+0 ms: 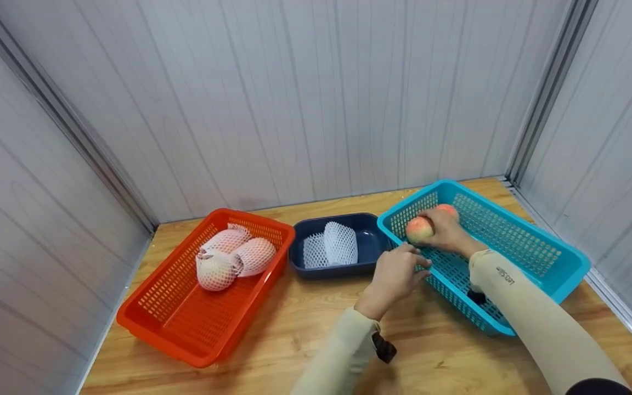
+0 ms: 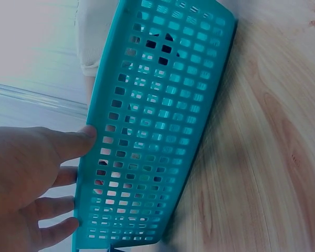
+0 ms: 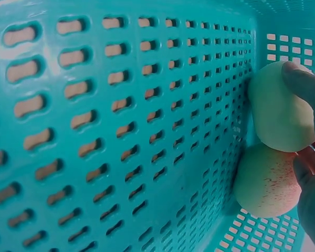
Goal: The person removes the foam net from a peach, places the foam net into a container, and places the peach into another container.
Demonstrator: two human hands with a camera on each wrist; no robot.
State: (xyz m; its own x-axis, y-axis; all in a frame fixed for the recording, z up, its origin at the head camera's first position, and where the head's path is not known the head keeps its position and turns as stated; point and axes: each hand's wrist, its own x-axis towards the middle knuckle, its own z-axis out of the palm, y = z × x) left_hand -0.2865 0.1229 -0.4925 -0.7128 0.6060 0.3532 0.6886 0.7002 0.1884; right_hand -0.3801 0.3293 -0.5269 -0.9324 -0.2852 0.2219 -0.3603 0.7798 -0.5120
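Observation:
My right hand (image 1: pixel 445 230) reaches into the turquoise basket (image 1: pixel 519 241) and holds a red-and-yellow peach (image 1: pixel 419 230) near the basket's left end. A second peach (image 1: pixel 447 210) is right beside it, partly behind the hand. In the right wrist view, a fingertip lies on the upper pale peach (image 3: pixel 278 107), and another digit overlaps the lower, red-speckled peach (image 3: pixel 265 181). My left hand (image 1: pixel 398 275) is at the basket's near long side. The left wrist view shows its thumb touching the turquoise rim, with the other fingers loosely spread along it.
A dark blue tray (image 1: pixel 370 247) with white foam net sleeves (image 1: pixel 341 244) stands between the baskets. On the left, an orange basket (image 1: pixel 195 329) contains three net-wrapped peaches (image 1: pixel 216 271). Pale panel walls (image 1: pixel 316 99) enclose the wooden table (image 1: pixel 294 340) at the back and sides.

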